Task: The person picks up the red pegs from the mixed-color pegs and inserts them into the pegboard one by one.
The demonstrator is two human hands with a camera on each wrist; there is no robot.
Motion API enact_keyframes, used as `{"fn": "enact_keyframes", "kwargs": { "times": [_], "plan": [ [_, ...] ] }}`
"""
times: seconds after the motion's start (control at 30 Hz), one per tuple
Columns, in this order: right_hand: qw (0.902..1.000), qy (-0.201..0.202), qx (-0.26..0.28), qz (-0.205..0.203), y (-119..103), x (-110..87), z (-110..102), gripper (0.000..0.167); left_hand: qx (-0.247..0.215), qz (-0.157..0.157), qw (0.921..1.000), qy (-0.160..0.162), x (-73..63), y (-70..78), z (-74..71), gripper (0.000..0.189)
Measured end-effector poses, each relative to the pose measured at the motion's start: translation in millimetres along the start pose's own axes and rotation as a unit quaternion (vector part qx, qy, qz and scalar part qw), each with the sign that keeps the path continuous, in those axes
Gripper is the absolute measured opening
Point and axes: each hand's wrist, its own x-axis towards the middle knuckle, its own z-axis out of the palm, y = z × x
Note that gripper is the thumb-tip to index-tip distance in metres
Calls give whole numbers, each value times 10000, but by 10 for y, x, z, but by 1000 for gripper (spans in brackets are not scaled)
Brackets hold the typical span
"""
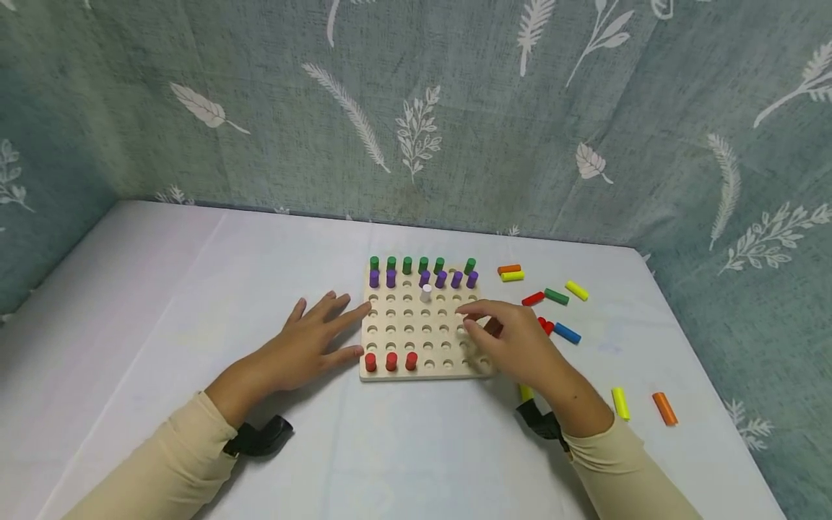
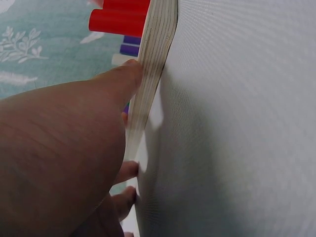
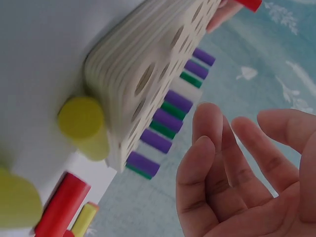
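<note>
"Mid-table on my feed: wooden pegboard (image 1: 399,321), left hand (image 1: 302,350) at its 9 o'clock, right hand (image 1: 520,339) over its 3 o'clock side."

"Copy. Hand states?"

"Well apart from each other. Left: fingers spread, thumb against the board's side edge. Right: fingers loosely bent, nothing between them that I can see."

"White peg (image 1: 425,293)?"

"Standing in a hole, third row from the far edge, long axis vertical. From the right fingertips: about 10 o'clock, near, not touching. From the left fingertips: between 2 and 3 o'clock, farther."

"So right's nearer."

"Yes. I'd judge any reach for it turns on that: right hand, toward 10, from above, minding the purple pegs (image 1: 441,279) at its 12."

"Loose stuff?"

"Blue peg (image 1: 568,333) lying flat at the right hand's 3 o'clock. Red pegs (image 1: 391,362) stand at the board's 7."
</note>
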Motion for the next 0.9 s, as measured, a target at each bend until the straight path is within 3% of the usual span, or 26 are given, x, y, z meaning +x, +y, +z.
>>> {"fn": "enact_keyframes", "kwargs": {
  "times": [0.23, 0.43, 0.63, 0.9],
  "plan": [
    [9997, 187, -124, -140, 90, 46, -76, 25, -4, 45, 9999, 104, 7, -8, -12, 72],
    [9994, 96, -284, 192, 173, 81, -124, 28, -15, 17, 10000, 34, -2, -3, -4, 73],
    [9975, 318, -554, 291, 265, 136, -189, 29, -60, 60, 9999, 115, -10, 17, -32, 71],
    [9956, 633, -438, 537, 491, 131, -261, 26, -121, -1, 9999, 41, -5, 32, 20, 72]
  ]
}}
